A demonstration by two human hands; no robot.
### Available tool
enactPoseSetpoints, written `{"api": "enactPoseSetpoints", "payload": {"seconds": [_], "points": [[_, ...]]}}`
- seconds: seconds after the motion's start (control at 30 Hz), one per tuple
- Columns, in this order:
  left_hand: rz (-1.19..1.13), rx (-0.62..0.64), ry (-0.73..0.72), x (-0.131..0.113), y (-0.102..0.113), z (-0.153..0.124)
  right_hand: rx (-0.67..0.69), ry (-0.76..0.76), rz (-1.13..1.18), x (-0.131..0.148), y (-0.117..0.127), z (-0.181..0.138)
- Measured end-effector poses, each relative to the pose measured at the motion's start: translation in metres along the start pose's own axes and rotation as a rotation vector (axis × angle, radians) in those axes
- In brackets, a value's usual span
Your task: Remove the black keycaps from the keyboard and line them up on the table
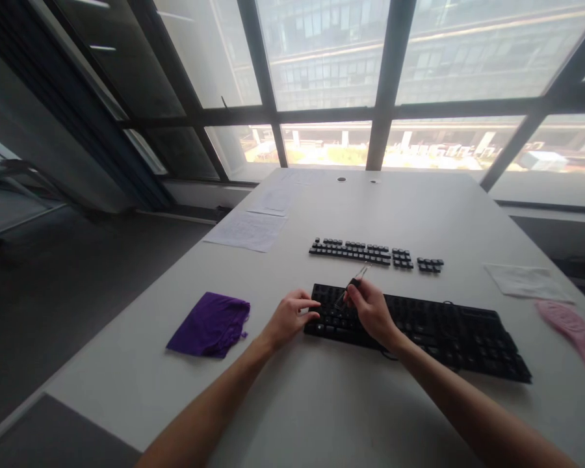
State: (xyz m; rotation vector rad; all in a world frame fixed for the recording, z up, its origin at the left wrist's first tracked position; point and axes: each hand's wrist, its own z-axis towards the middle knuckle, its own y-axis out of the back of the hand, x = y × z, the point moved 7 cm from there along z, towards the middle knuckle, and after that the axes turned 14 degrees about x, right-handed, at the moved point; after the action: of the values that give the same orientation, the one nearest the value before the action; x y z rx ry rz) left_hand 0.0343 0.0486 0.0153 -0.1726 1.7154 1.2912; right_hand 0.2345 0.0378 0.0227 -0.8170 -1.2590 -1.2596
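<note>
A black keyboard (pixel 448 331) lies across the white table (pixel 322 403) in front of me. My left hand (pixel 288 317) rests at the keyboard's left end, fingers curled over its edge. My right hand (pixel 370 311) hovers over the left part of the keyboard, pinched on a thin wire keycap puller (pixel 351 285) whose tip points down at the keys. Rows of loose black keycaps (pixel 370 252) are laid out on the table just behind the keyboard.
A purple cloth (pixel 209 324) lies left of the keyboard. Paper sheets (pixel 248 229) sit at the far left. A white cloth (pixel 525 281) and a pink brush (pixel 572 330) lie at the right edge. Large windows stand behind the table.
</note>
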Motion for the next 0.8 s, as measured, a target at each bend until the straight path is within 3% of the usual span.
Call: {"api": "enactPoseSetpoints", "payload": {"seconds": [0.17,0.3,0.8], "points": [[-0.045,0.054,0.039,0.003,0.003,0.008,0.021,-0.031,0.016,-0.009,-0.011,0.009],[0.011,0.100,-0.044,-0.005,0.000,0.012,0.022,-0.040,0.033,-0.015,-0.009,0.006],[0.179,-0.011,-0.113,-0.005,-0.012,0.000,0.064,-0.058,0.015,-0.017,-0.010,0.004]]}}
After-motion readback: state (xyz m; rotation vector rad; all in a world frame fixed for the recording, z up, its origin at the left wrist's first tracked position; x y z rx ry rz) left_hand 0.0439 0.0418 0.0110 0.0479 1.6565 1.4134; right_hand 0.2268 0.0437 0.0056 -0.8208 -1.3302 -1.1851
